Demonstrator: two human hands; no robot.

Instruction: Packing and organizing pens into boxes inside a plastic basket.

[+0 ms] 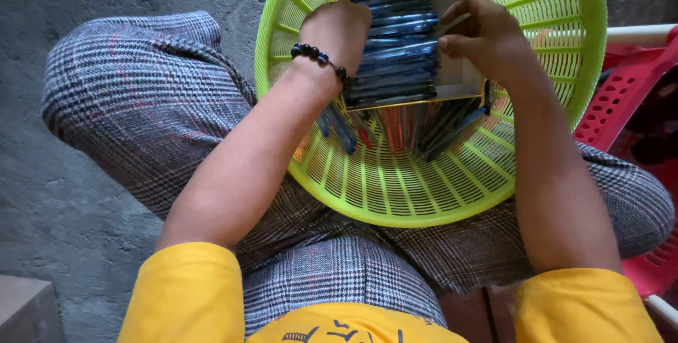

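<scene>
Both hands gripping shallow box (462,78) of blue pens (399,53) over green basket (424,194): L fingers (346,21) clamped on left edge, R fingers (462,39) pinching right side; loose pens (417,127) below fingers.

Your basket (395,194) is bright lime green with a slotted weave. The box (462,74) in it is pale grey inside with a gold edge, and the pens (399,53) in it are dark blue. Your bracelet (318,57) has dark blue-black beads. Your trousers (141,96) are grey check with thin red lines, your shirt (183,293) yellow. The crate (621,89) beside you is red, the floor (42,194) grey.
</scene>
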